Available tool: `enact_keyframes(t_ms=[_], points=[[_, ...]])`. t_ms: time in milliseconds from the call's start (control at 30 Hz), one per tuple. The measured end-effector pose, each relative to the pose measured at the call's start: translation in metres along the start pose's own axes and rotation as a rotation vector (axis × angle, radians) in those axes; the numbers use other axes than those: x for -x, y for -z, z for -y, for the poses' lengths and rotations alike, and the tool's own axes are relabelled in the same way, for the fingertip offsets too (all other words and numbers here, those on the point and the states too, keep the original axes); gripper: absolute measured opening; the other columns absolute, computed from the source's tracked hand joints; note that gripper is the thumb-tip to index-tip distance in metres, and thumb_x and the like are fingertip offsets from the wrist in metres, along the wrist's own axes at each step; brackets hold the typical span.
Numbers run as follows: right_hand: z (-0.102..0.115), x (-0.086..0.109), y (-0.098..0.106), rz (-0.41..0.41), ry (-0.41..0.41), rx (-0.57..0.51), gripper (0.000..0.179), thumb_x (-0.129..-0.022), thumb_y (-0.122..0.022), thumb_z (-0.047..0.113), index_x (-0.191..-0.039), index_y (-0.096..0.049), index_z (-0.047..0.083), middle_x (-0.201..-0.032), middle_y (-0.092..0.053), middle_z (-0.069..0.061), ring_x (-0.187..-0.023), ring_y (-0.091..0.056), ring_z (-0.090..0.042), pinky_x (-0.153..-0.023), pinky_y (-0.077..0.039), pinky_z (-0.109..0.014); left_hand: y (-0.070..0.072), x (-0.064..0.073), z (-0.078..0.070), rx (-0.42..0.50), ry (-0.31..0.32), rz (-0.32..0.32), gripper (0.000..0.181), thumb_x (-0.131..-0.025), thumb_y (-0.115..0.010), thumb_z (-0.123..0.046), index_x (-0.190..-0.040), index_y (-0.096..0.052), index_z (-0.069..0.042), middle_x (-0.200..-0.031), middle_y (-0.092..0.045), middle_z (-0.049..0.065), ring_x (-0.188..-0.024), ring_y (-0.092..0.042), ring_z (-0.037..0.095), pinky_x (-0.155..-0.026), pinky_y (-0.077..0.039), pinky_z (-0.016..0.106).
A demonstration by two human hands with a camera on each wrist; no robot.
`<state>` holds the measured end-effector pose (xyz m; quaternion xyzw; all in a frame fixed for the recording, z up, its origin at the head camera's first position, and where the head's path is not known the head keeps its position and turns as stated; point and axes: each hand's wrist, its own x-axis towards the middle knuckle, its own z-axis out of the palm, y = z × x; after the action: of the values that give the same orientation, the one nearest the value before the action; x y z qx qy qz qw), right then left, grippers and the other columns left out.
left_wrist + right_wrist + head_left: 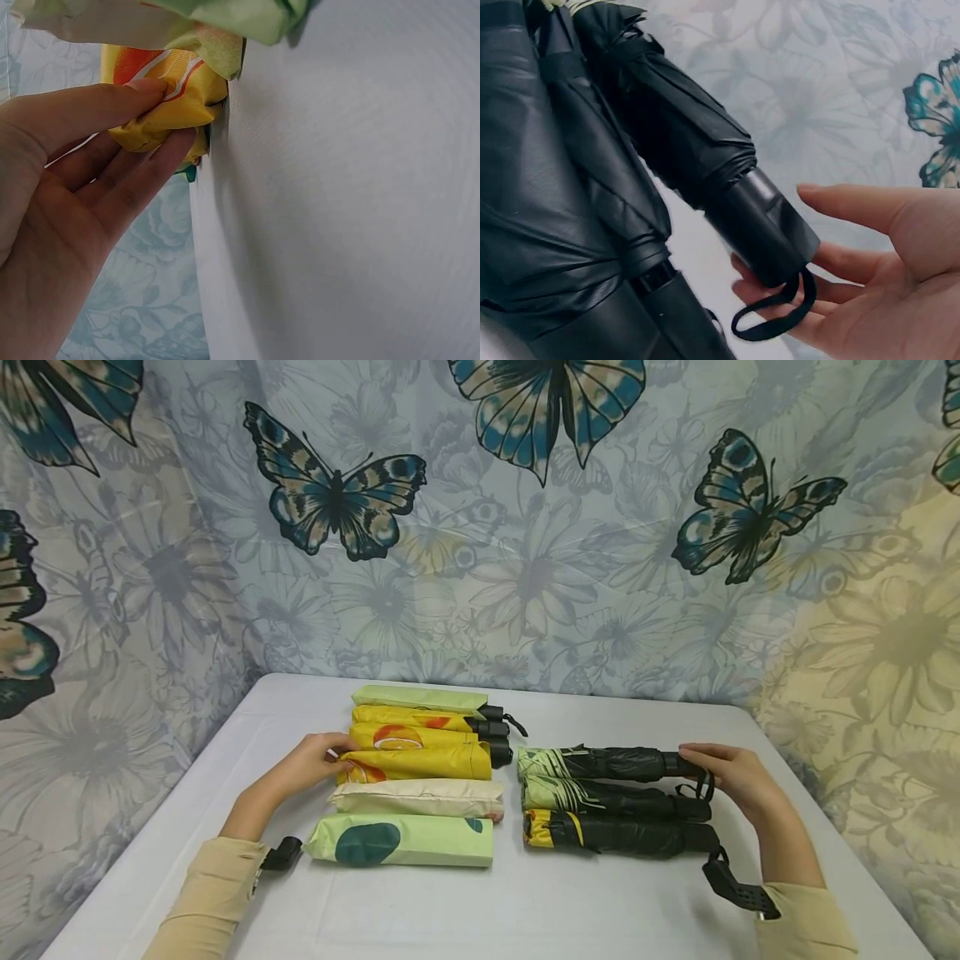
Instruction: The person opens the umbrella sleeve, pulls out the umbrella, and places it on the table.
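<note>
My left hand (318, 760) pinches the left end of a yellow folded umbrella (427, 764) with an orange-slice print. In the left wrist view, the thumb presses on its yellow sleeve (191, 97) while the other fingers lie behind it. At the right, my right hand (738, 777) is at the handle end of the farthest of three black folded umbrellas (622, 763). Its thumb stands apart from the black handle (761, 225), and the other fingers reach behind it. A wrist strap (776, 319) loops from that handle in front of the fingers.
Two more black umbrellas (622, 797) lie nearer on the white table (600, 910). The left row also has a pale green umbrella (420, 697) at the back, other yellow ones (420, 737), a cream sleeve (420, 796) and a green one with dark spots (442, 839) in front.
</note>
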<state>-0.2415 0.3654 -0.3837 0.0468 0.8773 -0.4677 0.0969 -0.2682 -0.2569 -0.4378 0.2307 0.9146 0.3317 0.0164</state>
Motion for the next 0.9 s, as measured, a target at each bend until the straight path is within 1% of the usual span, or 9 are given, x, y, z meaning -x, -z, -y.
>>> enact_keyframes(t_ms=[133,233,300,367,433,467,500,767,900], points=[[-0.002,-0.002,-0.004,-0.005,-0.013,0.013,0.073,-0.096,-0.057,0.047,-0.141,-0.045,-0.009,-0.109,-0.06,0.021,-0.086,-0.049,0.021,-0.105,-0.044,-0.048,0.0,0.0,-0.001,0.012,0.01,0.012,0.018,-0.087,-0.069,-0.001,-0.105,-0.07,-0.004,-0.101,-0.071,0.012,-0.095,-0.066,0.026,-0.075,-0.057,0.029],[-0.002,-0.002,-0.005,-0.004,-0.026,0.058,0.072,-0.097,-0.056,0.047,-0.141,-0.045,-0.009,-0.127,-0.062,0.0,-0.088,-0.049,0.018,-0.102,-0.047,-0.045,0.0,0.0,0.0,0.022,0.021,0.021,0.018,-0.087,-0.07,-0.002,-0.104,-0.07,-0.004,-0.1,-0.07,0.011,-0.094,-0.065,0.025,-0.075,-0.057,0.03],[-0.001,-0.002,-0.006,-0.004,-0.029,0.087,0.072,-0.097,-0.055,0.048,-0.141,-0.045,-0.008,-0.136,-0.057,-0.016,-0.097,-0.056,0.006,-0.101,-0.048,-0.045,0.0,-0.001,0.0,0.024,0.026,0.022,0.017,-0.086,-0.07,-0.002,-0.103,-0.07,-0.005,-0.099,-0.07,0.01,-0.094,-0.065,0.024,-0.075,-0.057,0.03],[-0.001,-0.002,-0.007,-0.003,-0.021,0.108,0.071,-0.098,-0.054,0.047,-0.14,-0.046,-0.009,-0.142,-0.05,-0.026,-0.11,-0.061,-0.015,-0.102,-0.048,-0.048,0.0,-0.001,0.0,0.022,0.024,0.022,0.017,-0.086,-0.07,-0.002,-0.103,-0.07,-0.005,-0.099,-0.07,0.01,-0.094,-0.065,0.024,-0.075,-0.057,0.03],[0.0,-0.002,-0.008,-0.003,-0.009,0.13,0.07,-0.098,-0.055,0.046,-0.139,-0.046,-0.01,-0.144,-0.045,-0.031,-0.122,-0.054,-0.036,-0.103,-0.047,-0.052,0.0,0.0,0.0,0.017,0.019,0.018,0.018,-0.086,-0.07,-0.002,-0.104,-0.07,-0.004,-0.099,-0.07,0.01,-0.094,-0.065,0.025,-0.075,-0.057,0.029],[0.0,-0.002,-0.008,-0.002,-0.003,0.139,0.07,-0.098,-0.055,0.046,-0.138,-0.047,-0.01,-0.144,-0.044,-0.032,-0.128,-0.048,-0.043,-0.103,-0.046,-0.053,0.0,0.0,-0.001,0.014,0.016,0.014,0.018,-0.086,-0.07,-0.001,-0.104,-0.07,-0.004,-0.099,-0.07,0.01,-0.094,-0.065,0.025,-0.074,-0.057,0.029],[-0.001,-0.002,-0.008,-0.001,0.003,0.15,0.07,-0.098,-0.055,0.046,-0.138,-0.048,-0.011,-0.144,-0.044,-0.033,-0.13,-0.045,-0.046,-0.103,-0.046,-0.054,0.0,0.0,-0.001,0.01,0.014,0.007,0.017,-0.086,-0.07,-0.001,-0.103,-0.07,-0.004,-0.099,-0.071,0.011,-0.094,-0.066,0.025,-0.074,-0.057,0.028],[-0.01,-0.003,-0.011,-0.01,0.02,0.197,0.069,-0.096,-0.058,0.045,-0.137,-0.049,-0.01,-0.14,-0.048,-0.033,-0.126,-0.049,-0.046,-0.1,-0.048,-0.051,-0.001,-0.001,-0.002,0.005,-0.014,-0.015,0.015,-0.085,-0.07,0.002,-0.1,-0.07,-0.001,-0.096,-0.072,0.013,-0.091,-0.067,0.027,-0.072,-0.057,0.027],[-0.017,-0.002,-0.013,-0.027,0.033,0.21,0.068,-0.095,-0.059,0.045,-0.136,-0.051,-0.008,-0.139,-0.052,-0.029,-0.116,-0.059,-0.032,-0.097,-0.051,-0.046,-0.001,0.0,-0.002,0.007,-0.003,-0.007,0.016,-0.086,-0.069,0.002,-0.1,-0.071,-0.003,-0.097,-0.072,0.011,-0.093,-0.067,0.026,-0.072,-0.057,0.025]])
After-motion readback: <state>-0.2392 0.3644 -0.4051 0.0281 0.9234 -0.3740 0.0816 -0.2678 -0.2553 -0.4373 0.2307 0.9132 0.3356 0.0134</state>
